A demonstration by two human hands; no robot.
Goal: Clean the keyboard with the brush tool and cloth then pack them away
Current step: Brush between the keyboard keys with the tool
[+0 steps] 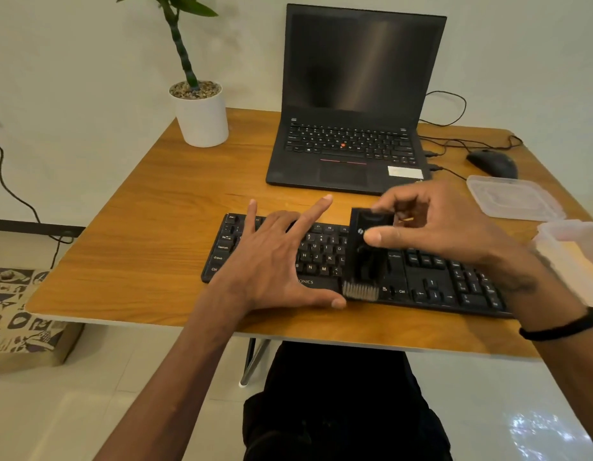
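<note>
Black brush tool [366,254] pinched in right hand [431,224], bristles down on keyboard [421,281], left hand [278,261] splayed flat beside it, gripping nothing

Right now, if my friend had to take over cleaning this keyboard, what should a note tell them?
Left hand: open, pressed flat on the keyboard, steadying it.
Right hand: holding the black brush tool, bristles at the front edge near the space bar.
Clear container lid lies on the table to the right; no cloth is clearly visible.
Done: brushing is under way.
Left: finish brushing, wipe with the cloth, pack everything away.
</note>
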